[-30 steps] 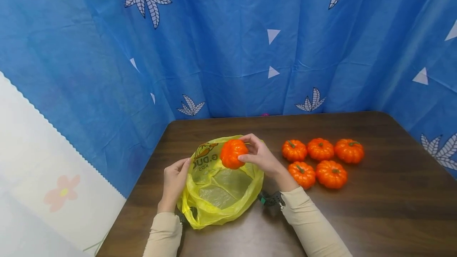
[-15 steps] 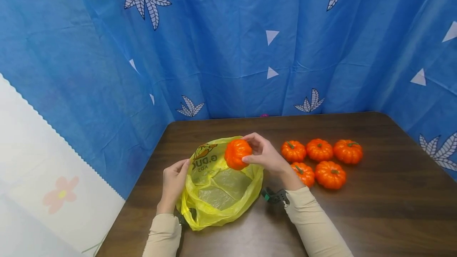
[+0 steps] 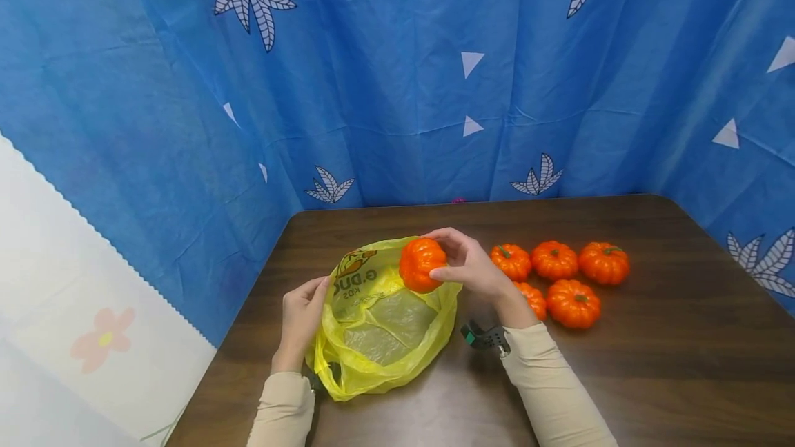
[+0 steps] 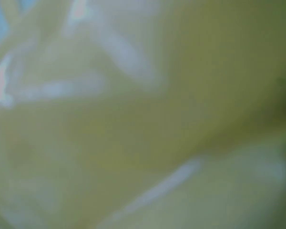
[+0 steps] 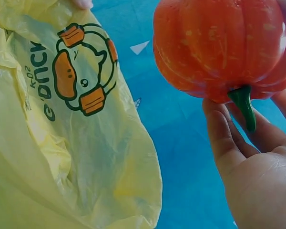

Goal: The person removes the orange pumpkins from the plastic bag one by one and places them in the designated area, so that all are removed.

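A small orange pumpkin (image 3: pixel 421 265) is gripped by my right hand (image 3: pixel 477 269) above the right back part of a yellow plastic bag (image 3: pixel 397 371). In the right wrist view the pumpkin (image 5: pixel 224 45) shows its green stem turned toward the palm. The bag's mouth gapes upward, and no pumpkin shows inside it. My left hand (image 3: pixel 302 319) pinches the bag's left rim between thumb and fingers. Blurred yellow plastic (image 4: pixel 133 124) fills the left wrist view, so the left fingers are hidden there. A printed duck (image 5: pixel 83 71) marks the bag's far wall.
Several more orange pumpkins (image 3: pixel 574 303) stand in two rows on the brown table (image 3: pixel 683 364), right of the bag; my right forearm partly covers one. A blue curtain (image 3: pixel 397 88) hangs behind the table, and a white cloth (image 3: pixel 81 336) lies at the left.
My right hand has shifted to the right and slightly up with the pumpkin, toward the bag's right rim. The left hand and the bag have hardly moved.
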{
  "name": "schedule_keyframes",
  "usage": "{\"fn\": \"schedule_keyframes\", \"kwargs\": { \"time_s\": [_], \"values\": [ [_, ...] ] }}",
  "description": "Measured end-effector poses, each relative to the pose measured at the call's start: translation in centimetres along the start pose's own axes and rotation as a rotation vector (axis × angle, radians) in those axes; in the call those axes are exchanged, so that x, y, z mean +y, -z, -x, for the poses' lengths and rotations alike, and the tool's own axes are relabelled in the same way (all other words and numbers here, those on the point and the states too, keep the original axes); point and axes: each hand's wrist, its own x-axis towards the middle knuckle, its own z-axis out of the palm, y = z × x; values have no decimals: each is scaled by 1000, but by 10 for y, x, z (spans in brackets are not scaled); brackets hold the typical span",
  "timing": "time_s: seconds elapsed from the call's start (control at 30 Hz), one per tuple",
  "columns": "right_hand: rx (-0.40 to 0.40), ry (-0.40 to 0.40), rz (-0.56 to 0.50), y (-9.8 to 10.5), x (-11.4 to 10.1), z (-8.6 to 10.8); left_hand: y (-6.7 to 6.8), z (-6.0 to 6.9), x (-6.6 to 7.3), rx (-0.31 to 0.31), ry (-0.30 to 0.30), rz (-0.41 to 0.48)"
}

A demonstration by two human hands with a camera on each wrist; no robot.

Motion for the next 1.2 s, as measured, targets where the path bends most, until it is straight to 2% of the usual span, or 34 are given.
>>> {"fn": "schedule_keyframes", "kwargs": {
  "time_s": [0.2,0.43,0.57,0.9,1.2],
  "values": [
    [-4,-2,-12,2,-3,1,0,0,0,-5,16,-1],
    [8,-36,-44,8,-9,5,0,0,-1,4,-3,-5],
    [15,-22,-42,14,-12,9,0,-1,-2,3,-8,-17],
    [11,7,-22,22,-17,14,0,0,-2,-16,34,-17],
    [-12,38,-74,26,-21,17,0,0,-1,-21,45,-15]
  ]
}}
